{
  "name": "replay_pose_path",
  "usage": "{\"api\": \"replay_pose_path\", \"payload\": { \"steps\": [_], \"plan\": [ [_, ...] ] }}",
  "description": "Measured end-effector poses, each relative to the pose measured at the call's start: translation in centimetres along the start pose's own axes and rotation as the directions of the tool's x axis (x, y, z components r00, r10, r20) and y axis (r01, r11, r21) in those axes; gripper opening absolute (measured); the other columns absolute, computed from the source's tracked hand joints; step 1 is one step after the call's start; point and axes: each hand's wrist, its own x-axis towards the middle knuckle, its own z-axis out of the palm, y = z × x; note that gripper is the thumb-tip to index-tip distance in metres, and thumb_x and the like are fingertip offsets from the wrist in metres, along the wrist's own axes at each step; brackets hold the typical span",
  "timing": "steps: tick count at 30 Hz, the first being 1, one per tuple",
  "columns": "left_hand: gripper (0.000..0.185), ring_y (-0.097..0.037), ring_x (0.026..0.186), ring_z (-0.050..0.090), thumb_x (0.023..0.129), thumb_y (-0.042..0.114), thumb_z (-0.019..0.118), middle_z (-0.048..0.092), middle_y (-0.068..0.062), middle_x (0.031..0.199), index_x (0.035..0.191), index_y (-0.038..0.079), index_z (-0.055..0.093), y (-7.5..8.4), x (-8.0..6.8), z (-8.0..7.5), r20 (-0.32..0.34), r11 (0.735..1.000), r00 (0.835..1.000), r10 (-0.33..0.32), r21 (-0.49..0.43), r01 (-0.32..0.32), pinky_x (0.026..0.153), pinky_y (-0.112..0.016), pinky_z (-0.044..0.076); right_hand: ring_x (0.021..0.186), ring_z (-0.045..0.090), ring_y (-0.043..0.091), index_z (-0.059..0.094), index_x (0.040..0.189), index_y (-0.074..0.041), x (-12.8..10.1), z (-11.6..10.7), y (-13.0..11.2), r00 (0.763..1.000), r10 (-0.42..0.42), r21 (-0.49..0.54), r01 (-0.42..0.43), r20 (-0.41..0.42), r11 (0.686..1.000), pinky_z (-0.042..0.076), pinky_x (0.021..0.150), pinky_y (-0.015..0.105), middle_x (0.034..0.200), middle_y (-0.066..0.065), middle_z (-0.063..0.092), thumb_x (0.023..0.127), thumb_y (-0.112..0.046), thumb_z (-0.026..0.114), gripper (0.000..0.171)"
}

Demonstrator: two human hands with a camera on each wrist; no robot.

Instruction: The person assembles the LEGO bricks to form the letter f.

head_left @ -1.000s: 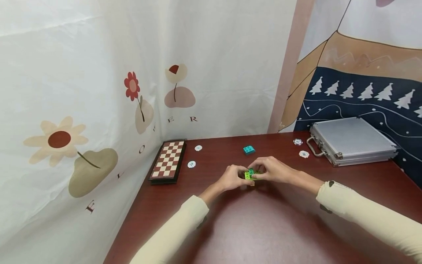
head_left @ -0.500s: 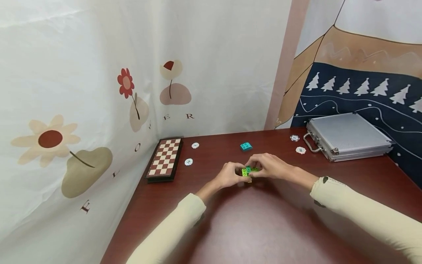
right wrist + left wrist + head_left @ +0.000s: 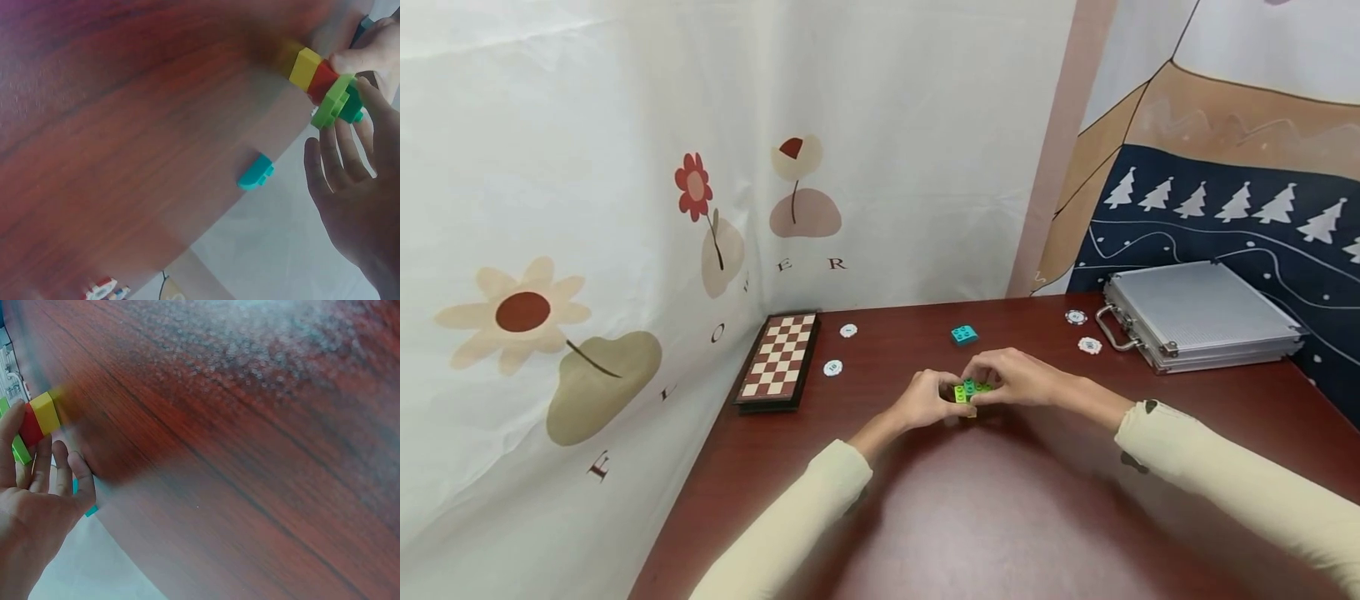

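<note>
Both hands meet at a small stack of toy building bricks over the table. In the right wrist view a yellow brick [image 3: 305, 69] is lowest, then a red brick [image 3: 322, 82], a lime green brick [image 3: 331, 105] across it, and a green brick [image 3: 352, 107] on top. My left hand [image 3: 922, 400] pinches the stack from the left, its thumb along the red brick. From the right, my right hand [image 3: 1021, 379] pinches the green brick at the top, index finger and thumb about it. Fingers partly hide the stack in the head view.
Behind the hands lies a loose teal brick [image 3: 964, 335]. A chessboard [image 3: 778, 358] sits at the left, with poker chips [image 3: 832, 368] beside it. At the back right, a silver case [image 3: 1202, 312] stands near more chips [image 3: 1089, 345]. Printed curtains [image 3: 910, 167] border the table.
The head view has swayed slightly. Both hands keep their hold on the brick stack in nearly the same spot, with only small finger movements.
</note>
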Motion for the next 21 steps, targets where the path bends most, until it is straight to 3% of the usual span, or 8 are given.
{"api": "replay_pose_path", "payload": {
  "steps": [5,11,21],
  "plan": [
    [0.036,-0.005,0.072,0.069,0.084,0.028,0.09,0.076,0.006,0.085,0.114,0.011,0.078,-0.1,0.0,0.0,-0.007,1.0,1.0,0.013,-0.008,-0.013,0.065,-0.02,0.053,0.09,0.07,0.012,0.074,0.117,-0.01,0.3,-0.8,0.3,1.0,-0.024,0.048,0.023,0.011,0.999,0.06,0.08,0.035,0.105,-0.002,0.074,0.092,-0.024,0.082,0.03],
    [0.048,-0.005,0.075,0.068,0.081,0.032,0.092,0.075,0.006,0.085,0.119,0.007,0.077,-0.2,0.0,0.1,-0.022,1.0,1.0,-0.004,0.025,0.005,0.071,-0.021,0.053,0.094,0.071,0.013,0.073,0.119,-0.01,0.8,-2.4,1.2,0.999,0.007,0.053,-0.005,-0.04,0.999,0.06,0.083,0.034,0.112,0.01,0.074,0.095,-0.021,0.08,0.027],
    [0.055,-0.002,0.077,0.065,0.081,0.036,0.091,0.075,0.005,0.088,0.123,0.005,0.075,-0.1,0.2,0.0,-0.019,0.999,1.0,-0.023,0.039,0.024,0.074,-0.02,0.053,0.098,0.072,0.02,0.073,0.119,-0.007,2.6,-4.3,3.5,0.988,0.055,-0.007,-0.057,-0.142,0.998,0.06,0.085,0.042,0.112,0.01,0.075,0.094,-0.013,0.079,0.026]
  ]
}}
